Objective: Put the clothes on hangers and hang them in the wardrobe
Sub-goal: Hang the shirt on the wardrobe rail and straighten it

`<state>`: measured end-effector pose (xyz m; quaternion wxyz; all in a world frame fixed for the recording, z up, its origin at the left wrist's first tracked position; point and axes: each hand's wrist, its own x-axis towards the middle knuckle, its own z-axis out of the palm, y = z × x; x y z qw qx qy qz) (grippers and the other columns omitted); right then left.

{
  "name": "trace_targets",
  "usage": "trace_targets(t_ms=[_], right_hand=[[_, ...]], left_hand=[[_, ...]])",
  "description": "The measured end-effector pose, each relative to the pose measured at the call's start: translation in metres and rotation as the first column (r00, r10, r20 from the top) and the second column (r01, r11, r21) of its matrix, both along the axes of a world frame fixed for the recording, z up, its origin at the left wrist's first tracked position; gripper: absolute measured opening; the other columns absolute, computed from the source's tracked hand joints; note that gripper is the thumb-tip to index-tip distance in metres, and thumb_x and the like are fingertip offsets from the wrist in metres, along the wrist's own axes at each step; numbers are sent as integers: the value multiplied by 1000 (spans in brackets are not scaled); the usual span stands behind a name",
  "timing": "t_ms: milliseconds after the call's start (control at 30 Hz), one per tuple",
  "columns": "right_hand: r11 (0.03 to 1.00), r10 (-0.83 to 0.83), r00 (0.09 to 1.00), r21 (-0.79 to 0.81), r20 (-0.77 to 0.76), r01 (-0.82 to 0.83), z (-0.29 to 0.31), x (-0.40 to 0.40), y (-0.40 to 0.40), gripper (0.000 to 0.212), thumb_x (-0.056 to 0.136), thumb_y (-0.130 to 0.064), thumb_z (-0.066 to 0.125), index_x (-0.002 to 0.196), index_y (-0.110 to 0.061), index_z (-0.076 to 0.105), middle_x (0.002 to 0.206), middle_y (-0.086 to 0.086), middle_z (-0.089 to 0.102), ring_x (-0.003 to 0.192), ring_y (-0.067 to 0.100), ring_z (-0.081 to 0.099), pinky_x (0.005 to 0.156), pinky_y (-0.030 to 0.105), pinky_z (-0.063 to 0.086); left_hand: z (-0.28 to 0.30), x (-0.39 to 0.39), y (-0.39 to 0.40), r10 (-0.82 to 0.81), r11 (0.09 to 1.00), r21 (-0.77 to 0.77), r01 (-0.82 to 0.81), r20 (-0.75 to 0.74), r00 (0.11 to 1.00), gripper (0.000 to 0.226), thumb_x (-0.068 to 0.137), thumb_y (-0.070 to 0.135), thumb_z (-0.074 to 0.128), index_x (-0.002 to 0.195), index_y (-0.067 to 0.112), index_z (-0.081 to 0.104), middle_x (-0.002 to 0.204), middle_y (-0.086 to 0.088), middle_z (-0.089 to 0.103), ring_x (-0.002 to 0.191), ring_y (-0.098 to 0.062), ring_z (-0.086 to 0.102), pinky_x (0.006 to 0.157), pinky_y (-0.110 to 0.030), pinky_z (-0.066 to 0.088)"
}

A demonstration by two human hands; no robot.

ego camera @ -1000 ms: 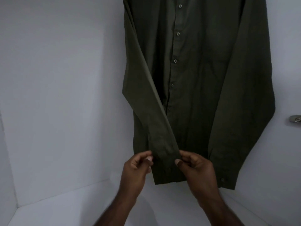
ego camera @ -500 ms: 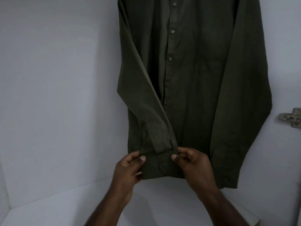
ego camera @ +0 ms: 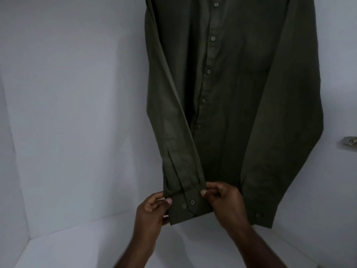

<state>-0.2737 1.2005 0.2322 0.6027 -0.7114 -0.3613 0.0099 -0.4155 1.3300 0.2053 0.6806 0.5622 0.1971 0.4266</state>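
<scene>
Wardrobe wall (ego camera: 67,113): pale, bare panel at the left.
Left hand (ego camera: 152,211): grip pinched on the cuff's (ego camera: 186,203) left edge.
Shirt (ego camera: 241,113): dark green, hanging inside the wardrobe; hanger out of view.
Sleeve (ego camera: 173,136): long axis slants from upper left down to the cuff, which lies between both hands, equally near.
Right hand (ego camera: 226,204): grip pinched on the cuff's right edge.

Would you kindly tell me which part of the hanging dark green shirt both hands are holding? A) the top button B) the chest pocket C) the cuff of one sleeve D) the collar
C: the left hand and right hand each pinch a side of the sleeve cuff of the shirt.
</scene>
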Motion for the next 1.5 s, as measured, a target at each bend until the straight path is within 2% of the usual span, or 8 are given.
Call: trace_targets(t_ms=[233, 500, 667, 967, 1067, 1133, 1267, 1500], right_hand=[[994, -102, 994, -26, 34, 103, -9, 14, 7, 28, 88, -17, 75, 116, -21, 72, 93, -16, 69, 90, -4, 63, 81, 15, 51], [984, -166, 981, -50, 102, 172, -6, 28, 9, 27, 90, -16, 73, 117, -18, 71, 99, -8, 71, 91, 3, 64, 89, 21, 52], [973, -193, 956, -82, 220, 215, 1, 37, 18, 26, 92, -18, 71, 117, -17, 69, 93, -11, 65, 82, -1, 58, 65, -1, 38], [925, -198, 874, -210, 444, 316, 12, 60, 49, 9, 96, -22, 64, 95, -22, 56, 84, -8, 55, 76, 8, 53, 57, 12, 30], [913, -167, 873, -262, 458, 312, 13, 65, 60, 6, 97, -23, 62, 98, -21, 56, 91, -6, 56, 84, 11, 57, 66, 18, 42], [899, -155, 869, -298, 470, 322, 14, 68, 65, 11, 98, -24, 61, 105, -17, 58, 100, 0, 59, 92, 17, 59, 75, 27, 47], [875, -128, 863, -354, 488, 330, 12, 69, 69, 19, 98, -27, 59, 113, -16, 57, 116, 5, 58, 100, 22, 60, 79, 31, 48], [845, -91, 848, -411, 522, 343, 0, 53, 62, 41, 99, -32, 55, 139, -23, 49, 138, 2, 48, 120, 21, 53, 94, 32, 47]], left_hand=[[-10, 17, 6, -33, 999, -38, 33, -16, 999, 15, 95, 3, 63, 108, 6, 70, 94, -15, 77, 80, -28, 75, 63, -35, 60], [-13, 47, 17, -64, 998, -21, 63, -40, 997, 12, 96, 6, 63, 106, 6, 70, 98, -13, 77, 87, -27, 75, 65, -32, 59], [-9, 67, 32, -22, 1000, -10, 22, -47, 999, 10, 95, 5, 65, 103, 3, 69, 95, -12, 77, 86, -27, 75, 68, -35, 60], [-7, 100, 70, 109, 992, 89, -95, -178, 978, 9, 91, 18, 73, 98, 13, 69, 91, -4, 76, 89, -25, 72, 73, -38, 62], [-8, 108, 80, 212, 961, 236, -144, -292, 933, 21, 89, 30, 75, 99, 17, 63, 94, -3, 72, 90, -25, 69, 86, -48, 60], [-6, 109, 81, 262, 932, 333, -145, -341, 903, 34, 89, 33, 75, 112, 18, 56, 106, 0, 67, 96, -22, 65, 89, -40, 57], [-13, 109, 84, 281, 908, 398, -128, -353, 893, 66, 84, 32, 80, 137, 13, 46, 119, 0, 60, 103, -19, 59, 87, -31, 51], [-24, 102, 76, 362, 851, 511, -126, -396, 844, 97, 81, 50, 78, 156, 24, 23, 149, -10, 41, 131, -31, 50, 105, -45, 45]])
